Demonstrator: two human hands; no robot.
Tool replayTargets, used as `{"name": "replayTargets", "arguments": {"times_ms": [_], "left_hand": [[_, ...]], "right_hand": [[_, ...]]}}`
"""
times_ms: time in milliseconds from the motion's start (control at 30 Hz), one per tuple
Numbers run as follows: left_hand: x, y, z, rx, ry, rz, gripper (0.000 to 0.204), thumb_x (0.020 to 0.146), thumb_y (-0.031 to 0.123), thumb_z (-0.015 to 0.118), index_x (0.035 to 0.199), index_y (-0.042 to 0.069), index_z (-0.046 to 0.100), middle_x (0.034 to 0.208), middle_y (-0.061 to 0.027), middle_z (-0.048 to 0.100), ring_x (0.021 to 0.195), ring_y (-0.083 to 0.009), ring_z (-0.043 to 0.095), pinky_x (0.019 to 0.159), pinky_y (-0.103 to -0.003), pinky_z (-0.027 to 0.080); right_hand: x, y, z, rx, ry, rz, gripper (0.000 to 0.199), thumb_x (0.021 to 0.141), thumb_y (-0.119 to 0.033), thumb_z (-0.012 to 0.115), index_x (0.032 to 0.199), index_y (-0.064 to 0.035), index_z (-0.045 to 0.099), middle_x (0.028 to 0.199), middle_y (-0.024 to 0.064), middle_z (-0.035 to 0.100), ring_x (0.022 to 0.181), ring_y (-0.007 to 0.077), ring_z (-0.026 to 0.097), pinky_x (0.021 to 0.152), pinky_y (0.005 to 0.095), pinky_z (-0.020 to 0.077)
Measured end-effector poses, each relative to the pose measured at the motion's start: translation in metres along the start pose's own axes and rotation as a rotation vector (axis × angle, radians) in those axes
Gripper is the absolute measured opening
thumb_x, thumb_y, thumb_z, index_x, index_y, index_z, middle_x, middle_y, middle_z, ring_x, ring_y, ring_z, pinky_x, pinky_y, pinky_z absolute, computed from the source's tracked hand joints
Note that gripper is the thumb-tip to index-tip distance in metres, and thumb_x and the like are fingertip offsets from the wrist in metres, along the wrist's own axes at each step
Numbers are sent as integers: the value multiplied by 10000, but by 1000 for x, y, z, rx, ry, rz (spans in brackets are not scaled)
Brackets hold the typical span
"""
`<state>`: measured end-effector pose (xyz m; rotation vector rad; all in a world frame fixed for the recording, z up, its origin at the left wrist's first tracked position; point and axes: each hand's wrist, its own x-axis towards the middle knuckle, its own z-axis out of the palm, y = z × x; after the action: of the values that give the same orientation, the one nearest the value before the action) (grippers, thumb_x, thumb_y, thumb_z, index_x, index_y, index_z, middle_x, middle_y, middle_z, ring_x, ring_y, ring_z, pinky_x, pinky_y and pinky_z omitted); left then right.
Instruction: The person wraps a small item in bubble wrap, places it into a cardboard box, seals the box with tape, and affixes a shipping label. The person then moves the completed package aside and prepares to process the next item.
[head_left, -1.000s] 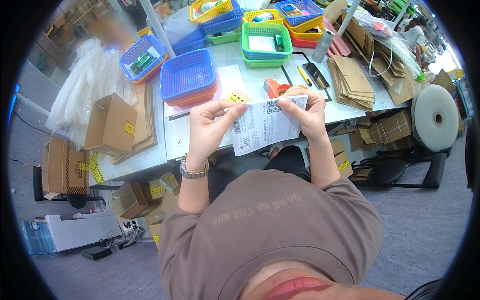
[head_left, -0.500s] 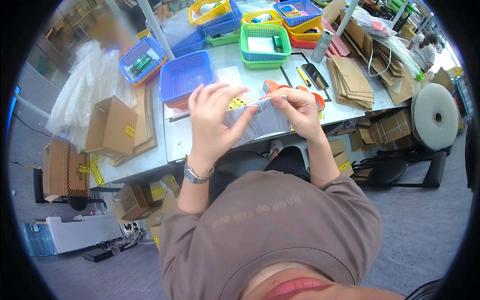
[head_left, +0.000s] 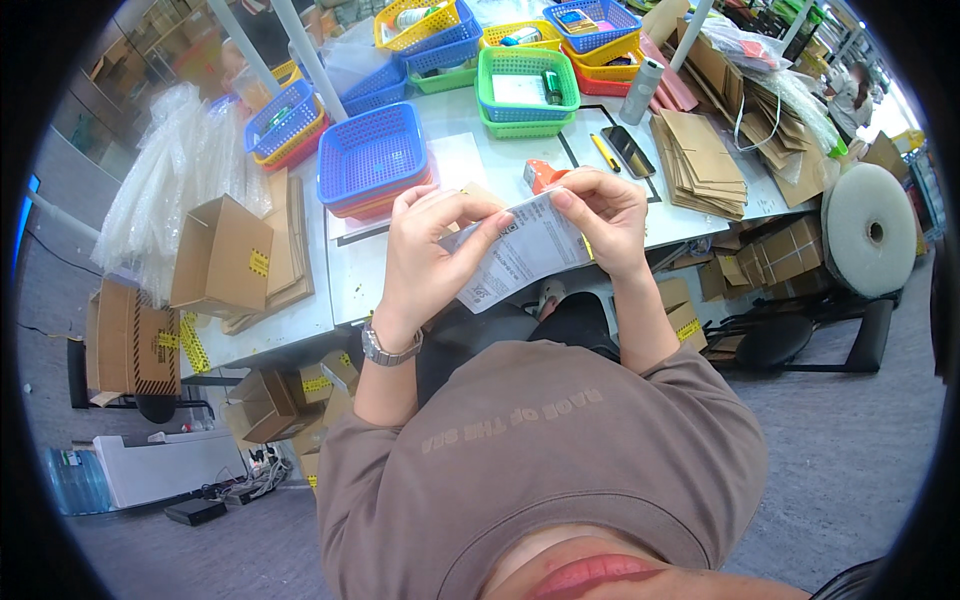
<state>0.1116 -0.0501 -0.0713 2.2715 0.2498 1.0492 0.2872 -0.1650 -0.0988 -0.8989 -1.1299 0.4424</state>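
Observation:
Above the near edge of the table, a white printed shipping label [head_left: 528, 250] is stretched between my hands, its lower edge curling toward me. My left hand [head_left: 435, 245] pinches its upper left part between thumb and fingers, a metal watch on that wrist. The label's upper right corner is gripped by my right hand [head_left: 605, 215], thumb on top. Just beyond the right hand an orange tape dispenser [head_left: 543, 175] shows, partly covered by the fingers. A small tan piece lies behind the left fingers, mostly hidden.
Stacked blue basket [head_left: 372, 150] and green basket [head_left: 528, 85] stand at the back. A yellow cutter [head_left: 605, 152], a phone [head_left: 630, 150] and flattened cardboard [head_left: 700, 165] lie to the right. On the left are an open carton [head_left: 225, 255] and bubble wrap [head_left: 155, 185].
My left fingers, spread and raised before, have come down and closed on the label. The label has tilted, showing more of its printed face. At the far left, a basket stack has shifted.

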Motion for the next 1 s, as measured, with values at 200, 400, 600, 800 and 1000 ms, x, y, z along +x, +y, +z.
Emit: {"name": "replayTargets", "arguments": {"times_ms": [200,400,600,800,1000], "left_hand": [[-3,-4,3,142,112,147,81,800,156,737,793,105,675,784,32,683,693,-144,581,860,-353,342],[-7,8,5,317,172,180,98,772,158,770,789,126,678,733,27,663,729,-144,596,912,-380,348],[-10,10,6,504,200,282,112,765,168,772,803,142,670,750,40,653,728,-135,583,919,-380,331],[-10,9,8,530,182,320,121,753,166,777,802,142,669,751,43,645,724,-129,580,921,-385,334],[-11,10,8,518,191,315,125,751,162,776,809,139,668,752,39,648,725,-132,585,926,-388,332]], "right_hand": [[-2,6,6,-39,88,-64,188,816,22,722,975,17,621,891,61,652,832,103,618,769,262,499],[-2,7,4,-122,54,-140,290,778,27,756,1004,-12,579,917,40,630,901,106,609,853,278,489],[0,4,-2,-135,-5,-45,205,814,-17,736,977,-22,612,936,26,633,923,111,595,878,291,462],[-1,6,-2,-17,18,10,178,843,-16,703,1005,-19,629,963,20,629,933,100,575,873,278,443],[-2,11,-1,128,5,-5,266,851,4,678,1112,-11,626,976,16,596,939,98,548,891,276,419]]}}
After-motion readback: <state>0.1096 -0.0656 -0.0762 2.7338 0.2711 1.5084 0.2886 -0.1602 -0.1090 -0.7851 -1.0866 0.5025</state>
